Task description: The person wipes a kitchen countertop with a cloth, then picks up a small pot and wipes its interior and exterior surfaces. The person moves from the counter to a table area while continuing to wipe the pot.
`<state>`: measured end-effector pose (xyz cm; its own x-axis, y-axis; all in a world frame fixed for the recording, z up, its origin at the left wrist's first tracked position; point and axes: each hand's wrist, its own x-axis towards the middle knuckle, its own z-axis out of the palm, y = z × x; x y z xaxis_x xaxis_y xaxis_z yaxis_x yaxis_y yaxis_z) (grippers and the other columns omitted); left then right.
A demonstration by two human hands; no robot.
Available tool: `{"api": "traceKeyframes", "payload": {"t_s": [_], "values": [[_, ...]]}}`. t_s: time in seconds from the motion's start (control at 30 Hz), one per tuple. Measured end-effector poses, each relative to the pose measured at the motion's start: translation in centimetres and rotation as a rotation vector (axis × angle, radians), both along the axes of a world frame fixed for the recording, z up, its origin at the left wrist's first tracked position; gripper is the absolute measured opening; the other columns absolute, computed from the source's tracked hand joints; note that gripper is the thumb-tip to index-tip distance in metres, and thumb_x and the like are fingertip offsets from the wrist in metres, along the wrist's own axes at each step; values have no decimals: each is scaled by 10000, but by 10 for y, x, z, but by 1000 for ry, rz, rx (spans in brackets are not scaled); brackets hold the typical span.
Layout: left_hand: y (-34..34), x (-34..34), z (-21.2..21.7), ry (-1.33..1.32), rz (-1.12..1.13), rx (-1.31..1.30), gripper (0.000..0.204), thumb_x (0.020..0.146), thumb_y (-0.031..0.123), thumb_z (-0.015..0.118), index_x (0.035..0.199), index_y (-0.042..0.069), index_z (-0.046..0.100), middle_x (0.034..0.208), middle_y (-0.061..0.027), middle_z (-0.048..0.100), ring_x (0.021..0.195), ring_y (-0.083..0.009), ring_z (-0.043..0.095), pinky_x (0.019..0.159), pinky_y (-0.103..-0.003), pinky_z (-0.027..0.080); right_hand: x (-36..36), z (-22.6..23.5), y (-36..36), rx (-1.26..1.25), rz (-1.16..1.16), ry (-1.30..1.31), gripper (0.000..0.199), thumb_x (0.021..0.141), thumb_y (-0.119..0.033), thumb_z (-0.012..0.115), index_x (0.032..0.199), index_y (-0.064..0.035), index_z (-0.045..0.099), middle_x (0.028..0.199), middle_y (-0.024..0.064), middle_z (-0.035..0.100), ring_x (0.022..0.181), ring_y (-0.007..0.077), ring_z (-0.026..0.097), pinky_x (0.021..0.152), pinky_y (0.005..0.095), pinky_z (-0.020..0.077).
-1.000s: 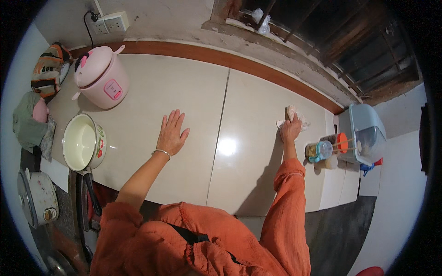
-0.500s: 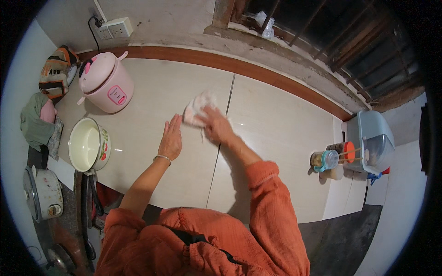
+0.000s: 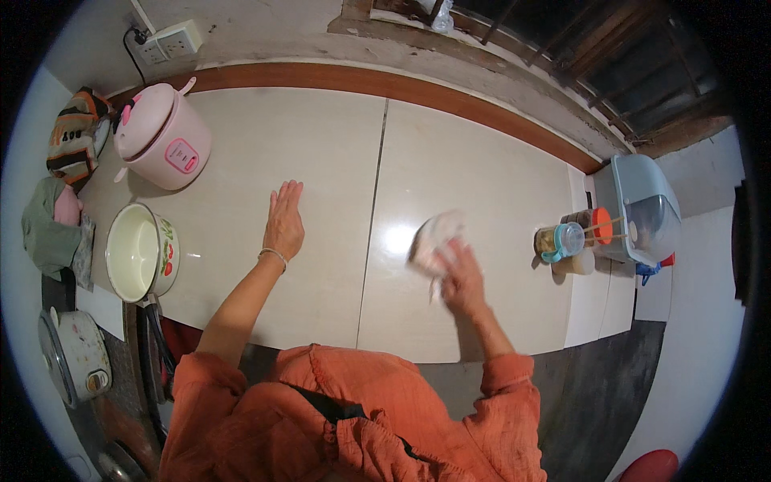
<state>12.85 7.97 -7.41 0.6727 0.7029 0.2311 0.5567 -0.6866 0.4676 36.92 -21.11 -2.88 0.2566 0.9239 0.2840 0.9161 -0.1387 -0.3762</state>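
Note:
On the pale tiled counter [image 3: 321, 305], my right hand [image 3: 463, 277] presses a whitish cloth [image 3: 438, 237] against the surface, right of the dark seam between the tiles. Motion blurs this hand and the cloth, and the cloth hides part of the fingertips. My left hand [image 3: 283, 221] lies flat left of the seam, fingers stretched out, holding nothing; a bracelet circles its wrist.
A pink rice cooker [image 3: 169, 145] and an enamel pot [image 3: 136, 249] with a dark handle stand at the left. Several jars [image 3: 566, 241] stand at the right beside a light-blue lidded box [image 3: 638, 201]. Another cooker [image 3: 84, 353] sits lower left. A wooden strip [image 3: 321, 78] edges the wall.
My right hand has swept the cloth rightward and nearer, across the seam. My left hand stays flat on the counter. The whole view has shifted slightly.

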Motion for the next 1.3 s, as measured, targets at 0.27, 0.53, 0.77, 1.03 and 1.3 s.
{"api": "traceKeyframes", "payload": {"t_s": [0.27,0.53,0.77,1.03,1.3], "values": [[5,4,-7,-13,-17,26,477,842,-42,331,1315,21,347,1384,-156,341,1328,-273,244,1122,-407,150,75,-48,115,200,-530,22,456,762,-89,487,1215,-103,539,1307,213,409,1225,376,350,1028,449,282],[5,-1,-9,-4,-17,15,488,827,-37,349,1313,12,350,1392,-151,334,1327,-266,248,1122,-404,145,-92,-7,110,-82,619,269,473,668,4,522,1096,-169,624,1296,101,479,1248,307,393,1053,466,281],[5,-1,-3,-16,0,2,472,830,-25,369,1302,6,371,1383,-151,351,1321,-258,264,1120,-392,159,31,-36,135,205,-207,283,411,767,-39,483,1171,-68,554,1215,213,504,1191,355,428,1013,473,307],[7,-4,2,19,3,-22,481,833,-15,373,1313,14,353,1385,-149,346,1327,-257,250,1122,-381,155,98,-64,287,206,-472,103,454,795,-181,519,1228,-46,499,1205,224,479,1123,398,428,980,474,286],[9,-4,-1,-48,33,-32,585,803,-24,402,1366,2,245,1415,-171,277,1329,-286,238,1119,-392,155,-49,-33,310,89,366,113,445,708,-67,554,1151,-101,568,1250,170,482,1185,360,414,1013,487,304]]}}
